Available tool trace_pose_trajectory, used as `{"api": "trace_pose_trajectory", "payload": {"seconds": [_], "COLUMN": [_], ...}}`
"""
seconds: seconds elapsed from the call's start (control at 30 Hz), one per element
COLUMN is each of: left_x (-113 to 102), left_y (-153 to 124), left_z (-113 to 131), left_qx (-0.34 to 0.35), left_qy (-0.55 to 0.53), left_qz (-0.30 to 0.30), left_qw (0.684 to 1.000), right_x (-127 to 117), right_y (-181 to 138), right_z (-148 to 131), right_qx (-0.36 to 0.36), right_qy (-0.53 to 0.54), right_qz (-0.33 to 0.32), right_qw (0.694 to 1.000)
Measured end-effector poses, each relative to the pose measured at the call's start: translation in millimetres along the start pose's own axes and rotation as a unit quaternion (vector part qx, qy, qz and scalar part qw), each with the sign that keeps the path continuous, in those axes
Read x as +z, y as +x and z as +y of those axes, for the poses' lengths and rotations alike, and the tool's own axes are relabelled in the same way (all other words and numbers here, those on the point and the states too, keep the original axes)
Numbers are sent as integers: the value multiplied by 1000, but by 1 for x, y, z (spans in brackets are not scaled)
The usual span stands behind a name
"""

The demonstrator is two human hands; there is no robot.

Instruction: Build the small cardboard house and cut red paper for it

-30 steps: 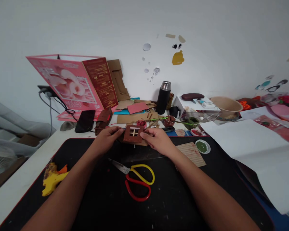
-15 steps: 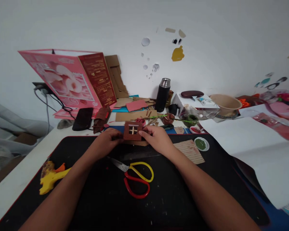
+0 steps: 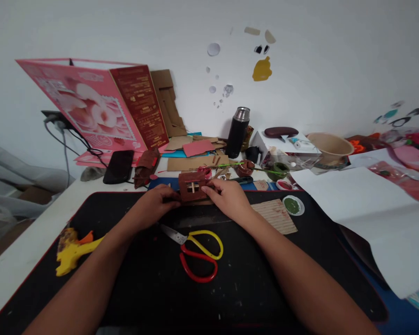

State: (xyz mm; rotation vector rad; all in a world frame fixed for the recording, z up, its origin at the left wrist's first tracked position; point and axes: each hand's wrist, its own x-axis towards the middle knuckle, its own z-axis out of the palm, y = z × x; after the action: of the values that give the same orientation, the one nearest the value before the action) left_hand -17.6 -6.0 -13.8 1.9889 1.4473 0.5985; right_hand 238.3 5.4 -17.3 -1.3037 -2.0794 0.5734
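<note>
Both my hands grip a small brown cardboard piece with a cross-barred window (image 3: 192, 186), held upright at the far edge of the black mat (image 3: 143, 288). My left hand (image 3: 156, 203) pinches its left lower side, fingers curled. My right hand (image 3: 226, 197) pinches its right side, thumb and fingers closed on it. Red-and-yellow scissors (image 3: 197, 253) lie on the mat just in front of my hands.
A yellow glue gun (image 3: 71, 250) lies at the mat's left edge. Corrugated card (image 3: 277, 216) and a lid of green paint (image 3: 292, 205) sit to the right. Behind are a black flask (image 3: 238, 132), phone (image 3: 118, 166), pink box (image 3: 91, 109), paper bowl (image 3: 329, 146), white sheets (image 3: 366, 204).
The brown window piece has been tipped from lying tilted to standing upright and moved slightly away from me. Both hands stayed closed on it.
</note>
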Motion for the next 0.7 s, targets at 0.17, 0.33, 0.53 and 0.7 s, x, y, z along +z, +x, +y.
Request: {"api": "trace_pose_trajectory", "payload": {"seconds": [0.17,0.33,0.53,0.7], "left_x": [0,0,0,-1], "left_y": [-1,-1,-2,-3], "left_z": [1,1,6,8], "left_qx": [-8,-39,-29,-38], "left_qy": [10,-2,-40,-52], "left_qz": [-3,-4,-16,-24], "left_qw": [1000,999,999,998], "right_x": [2,6,8,8], "right_y": [-1,-1,-2,-1], "right_z": [0,0,1,2], "right_qx": [-5,-14,-8,-9], "right_qy": [-19,-56,-73,-95], "right_qz": [11,4,1,-4], "right_qw": [1000,998,997,995]}}
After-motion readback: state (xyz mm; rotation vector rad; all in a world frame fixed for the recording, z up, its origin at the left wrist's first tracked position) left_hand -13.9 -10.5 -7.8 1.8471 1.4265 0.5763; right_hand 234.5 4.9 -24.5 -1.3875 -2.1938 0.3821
